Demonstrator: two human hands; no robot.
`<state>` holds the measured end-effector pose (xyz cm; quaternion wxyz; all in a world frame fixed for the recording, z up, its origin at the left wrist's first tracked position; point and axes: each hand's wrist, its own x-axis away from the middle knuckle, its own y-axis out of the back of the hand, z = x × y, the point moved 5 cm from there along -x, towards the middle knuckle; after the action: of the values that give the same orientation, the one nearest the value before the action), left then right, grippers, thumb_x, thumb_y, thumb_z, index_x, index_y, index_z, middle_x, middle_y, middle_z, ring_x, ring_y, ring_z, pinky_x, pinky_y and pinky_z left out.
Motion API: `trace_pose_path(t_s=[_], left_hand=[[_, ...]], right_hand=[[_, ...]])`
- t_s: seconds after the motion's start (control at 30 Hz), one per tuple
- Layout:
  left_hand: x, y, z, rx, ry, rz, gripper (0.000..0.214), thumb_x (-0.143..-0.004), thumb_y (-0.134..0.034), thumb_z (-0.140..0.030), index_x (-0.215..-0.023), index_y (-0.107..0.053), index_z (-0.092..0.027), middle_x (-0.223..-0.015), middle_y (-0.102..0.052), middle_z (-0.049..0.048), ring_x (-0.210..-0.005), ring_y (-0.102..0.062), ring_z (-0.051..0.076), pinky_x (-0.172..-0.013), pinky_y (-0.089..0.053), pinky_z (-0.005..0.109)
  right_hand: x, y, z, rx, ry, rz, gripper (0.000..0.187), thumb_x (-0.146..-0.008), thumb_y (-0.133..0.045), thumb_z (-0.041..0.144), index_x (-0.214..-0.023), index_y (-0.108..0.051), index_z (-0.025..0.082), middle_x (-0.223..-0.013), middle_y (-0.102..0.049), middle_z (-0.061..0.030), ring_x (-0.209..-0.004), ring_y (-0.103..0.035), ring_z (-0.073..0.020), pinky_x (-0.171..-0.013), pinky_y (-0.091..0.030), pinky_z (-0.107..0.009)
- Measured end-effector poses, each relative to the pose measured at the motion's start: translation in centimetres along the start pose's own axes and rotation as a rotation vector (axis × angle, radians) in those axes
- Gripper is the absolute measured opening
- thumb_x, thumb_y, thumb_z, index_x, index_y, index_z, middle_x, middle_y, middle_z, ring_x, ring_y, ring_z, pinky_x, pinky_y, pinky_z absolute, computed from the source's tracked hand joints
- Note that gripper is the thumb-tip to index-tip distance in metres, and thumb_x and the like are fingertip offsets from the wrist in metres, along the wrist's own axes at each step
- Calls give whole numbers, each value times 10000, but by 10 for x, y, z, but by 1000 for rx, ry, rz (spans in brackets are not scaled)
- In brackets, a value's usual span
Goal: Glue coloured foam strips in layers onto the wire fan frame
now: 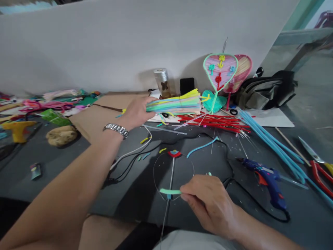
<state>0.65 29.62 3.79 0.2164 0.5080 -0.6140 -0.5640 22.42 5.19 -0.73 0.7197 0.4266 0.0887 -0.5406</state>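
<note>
Across the grey work table (59,166), a yellow glue gun (18,130) is seen lying at far left, and a thick bundle of coloured strips (173,104) is clamped in the left hand (136,113), with the fingers closed around its end. Further right, a wire loop (153,173) is fixed on a thin metal rod (170,177), and a mint-green strip (170,191) is pinched against its lower edge by the right hand (208,203), while a blue glue gun (265,180) is left lying beyond.
</note>
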Motion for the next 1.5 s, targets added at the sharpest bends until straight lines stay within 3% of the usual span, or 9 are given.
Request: trace_pose_path(t_s=[0.1, 0.3, 0.6, 0.8, 0.9, 1.0, 1.13, 1.4, 1.5], left_hand=[[-1, 8, 9, 25, 21, -17, 534, -780, -665, -236, -1305, -693, -145, -1233, -739, 111, -1110, -677, 320, -1035, -492, 437], [5, -12, 29, 47, 51, 9, 576, -800, -643, -240, -1365, -653, -131, -1326, -704, 112, -1165, -659, 314, -1051, -479, 450], [23, -75, 43, -16, 46, 151, 569, -818, -675, -275, -1373, -632, -153, -1376, -669, 157, -1271, -601, 338, -1116, -443, 479], [44, -65, 15, -92, -38, 33, 694, -784, -726, -250, -1451, -552, -169, -1484, -555, 172, -1399, -457, 374, -1206, -302, 539], [73, -50, -7, 39, -2, -53, 428, -892, -618, -254, -1306, -652, -155, -1297, -669, 153, -1242, -580, 320, -1095, -426, 479], [104, -61, -29, 247, 53, 78, 212, -930, -580, -265, -1043, -739, -182, -1038, -747, 93, -971, -669, 246, -927, -506, 390], [125, -87, -50, 222, 100, 195, 167, -856, -602, -177, -949, -741, -183, -959, -721, 91, -924, -651, 249, -858, -498, 381], [129, -78, -56, 279, 243, 92, 79, -766, -629, -142, -809, -673, -191, -836, -699, 66, -808, -637, 230, -783, -501, 372], [144, -70, -51, 614, 388, 74, 60, -794, -641, -208, -844, -659, -180, -781, -719, 38, -679, -644, 170, -651, -503, 299]], right_hand=[[0, -1, -2, 0, -4, 3, 126, -1021, -501, 171, -957, -606, 200, -742, -661, -12, -658, -574, -140, -623, -387, -256], [1, -4, -10, 50, -31, 16, 127, -1017, -510, 163, -948, -608, 203, -738, -660, -13, -653, -578, -139, -619, -385, -253], [-6, -11, -14, 176, -16, 22, 116, -1010, -526, 153, -994, -631, 199, -764, -687, -27, -653, -606, -148, -607, -400, -278], [-9, -4, -29, 238, -59, -33, 130, -1001, -544, 165, -936, -651, 200, -708, -658, -9, -626, -596, -138, -602, -419, -265], [-9, 5, -36, 274, -112, -86, 118, -993, -557, 175, -925, -650, 201, -668, -628, 11, -576, -557, -120, -587, -417, -251], [-8, 13, -40, 314, -183, -119, 129, -998, -559, 215, -920, -661, 208, -691, -656, 5, -559, -553, -111, -585, -426, -246], [-6, 16, -41, 325, -218, -136, 176, -1009, -545, 275, -908, -679, 219, -735, -693, -7, -575, -574, -116, -594, -441, -248], [-6, 13, -45, 240, -225, -154, 187, -1003, -538, 291, -913, -678, 207, -763, -705, -14, -626, -613, -127, -631, -451, -249], [-5, 7, -46, 243, -210, -168, 177, -997, -547, 272, -907, -682, 200, -757, -709, -17, -643, -629, -130, -643, -446, -247]])
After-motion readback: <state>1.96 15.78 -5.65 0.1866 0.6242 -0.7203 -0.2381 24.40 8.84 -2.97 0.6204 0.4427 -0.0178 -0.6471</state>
